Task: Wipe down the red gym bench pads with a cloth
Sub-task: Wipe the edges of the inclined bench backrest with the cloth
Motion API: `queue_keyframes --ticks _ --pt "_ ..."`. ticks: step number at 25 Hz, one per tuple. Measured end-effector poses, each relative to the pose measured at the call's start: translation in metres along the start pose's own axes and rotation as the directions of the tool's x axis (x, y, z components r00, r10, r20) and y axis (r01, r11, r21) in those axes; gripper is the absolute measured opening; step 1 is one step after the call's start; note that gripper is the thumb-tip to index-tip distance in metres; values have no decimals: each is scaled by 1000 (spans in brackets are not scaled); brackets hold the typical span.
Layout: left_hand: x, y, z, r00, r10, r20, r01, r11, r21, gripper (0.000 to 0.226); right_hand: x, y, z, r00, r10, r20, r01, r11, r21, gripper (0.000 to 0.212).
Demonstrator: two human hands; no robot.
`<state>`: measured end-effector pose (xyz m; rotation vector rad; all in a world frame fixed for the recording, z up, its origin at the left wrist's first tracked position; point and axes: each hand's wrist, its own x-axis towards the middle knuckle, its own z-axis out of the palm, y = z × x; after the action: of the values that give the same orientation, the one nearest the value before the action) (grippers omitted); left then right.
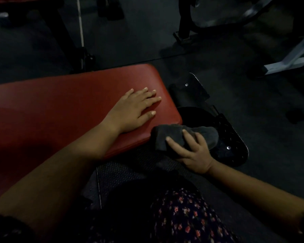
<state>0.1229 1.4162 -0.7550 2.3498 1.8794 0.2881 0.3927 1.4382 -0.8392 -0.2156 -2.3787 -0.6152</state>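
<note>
A red padded bench pad (63, 106) fills the left and middle of the head view. My left hand (135, 107) lies flat on its right end, fingers straight and spread. A dark grey cloth (172, 135) is bunched against the pad's near right corner and side edge. My right hand (191, 153) grips that cloth from below, fingers curled over it. Part of the cloth hangs past the pad toward the right.
A black diamond-plate footplate (232, 146) and a black bracket (191, 88) sit right of the pad. Dark rubber floor (218, 67) lies beyond. A white machine frame (291, 62) stands at the right, black machine legs (184, 32) at the back. My floral-print clothing (182, 216) is below.
</note>
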Motion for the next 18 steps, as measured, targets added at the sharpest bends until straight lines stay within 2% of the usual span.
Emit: queue_keyframes --ticks 2,4,6,8,11,13,15,18 --pt "-1 -2 -4 1000 23 20 -21 995 -99 56 18 -12 -3 997 -83 6 83 996 -17 27" --pt "-11 -12 -13 996 75 44 -68 989 -134 50 18 5 -10 976 -211 51 216 972 -97 34" --pt "-35 -29 -23 987 146 69 -144 989 -38 51 11 34 -19 950 -298 91 309 939 -150 41" --pt "-70 -54 -33 983 166 78 -173 981 83 54 18 49 -25 944 -318 90 327 936 -129 46" --pt "-103 -79 -37 991 67 115 -77 993 92 55 54 19 -21 942 -332 38 334 939 -76 45" --pt "-105 -82 -34 994 16 107 -22 998 52 55 75 -17 -18 937 -341 70 343 939 -20 42" --pt "-103 -79 -35 997 28 77 -32 998 58 56 85 -31 -20 917 -379 124 385 922 -33 40" --pt "-110 -73 -42 997 79 -11 -77 990 117 53 79 -1 -31 834 -503 225 523 851 -37 38"
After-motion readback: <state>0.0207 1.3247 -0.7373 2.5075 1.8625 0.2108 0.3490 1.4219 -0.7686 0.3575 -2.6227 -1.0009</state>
